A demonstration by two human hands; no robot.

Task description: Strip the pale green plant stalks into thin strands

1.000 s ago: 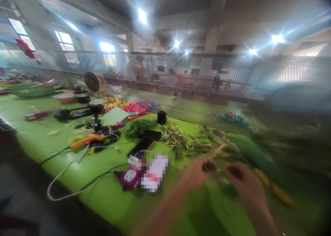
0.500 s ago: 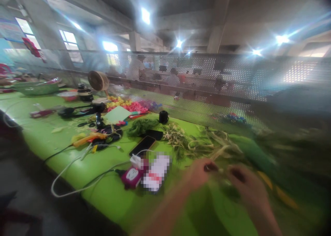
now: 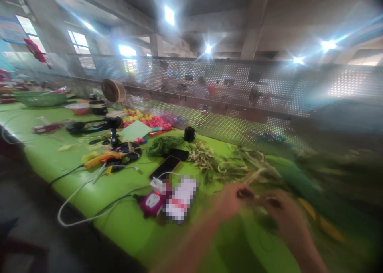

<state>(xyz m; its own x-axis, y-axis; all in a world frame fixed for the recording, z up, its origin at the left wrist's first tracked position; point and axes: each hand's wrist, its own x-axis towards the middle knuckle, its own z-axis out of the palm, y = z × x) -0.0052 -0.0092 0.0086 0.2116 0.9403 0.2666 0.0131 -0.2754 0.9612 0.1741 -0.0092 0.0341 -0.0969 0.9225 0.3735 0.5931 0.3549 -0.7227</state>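
Observation:
My left hand [image 3: 233, 201] is closed in a pinch above the green tabletop [image 3: 125, 233]. Just to its right, my right hand [image 3: 281, 211] has its fingers curled together too. Between the fingertips is a small pale spot, too blurred to name. A dim, thin greenish shape hangs below the hands, and I cannot make out which hand has it. Behind them lies a heap of pale green artificial leaves or strips [image 3: 254, 165], with whitish-green sprigs [image 3: 202, 155] at its left end.
Left of my hands are a blurred-out phone-like thing [image 3: 181, 201], a magenta power adapter [image 3: 153, 201] with cables, and a dark phone [image 3: 166, 167]. An orange glue gun [image 3: 103, 160], green strands [image 3: 164, 145] and pink pieces [image 3: 158, 122] lie farther off. A perforated metal screen [image 3: 209, 93] stands behind.
My hands have come slightly closer together, with the fingertips now nearly meeting. The things on the table stay put; the view has shifted very slightly.

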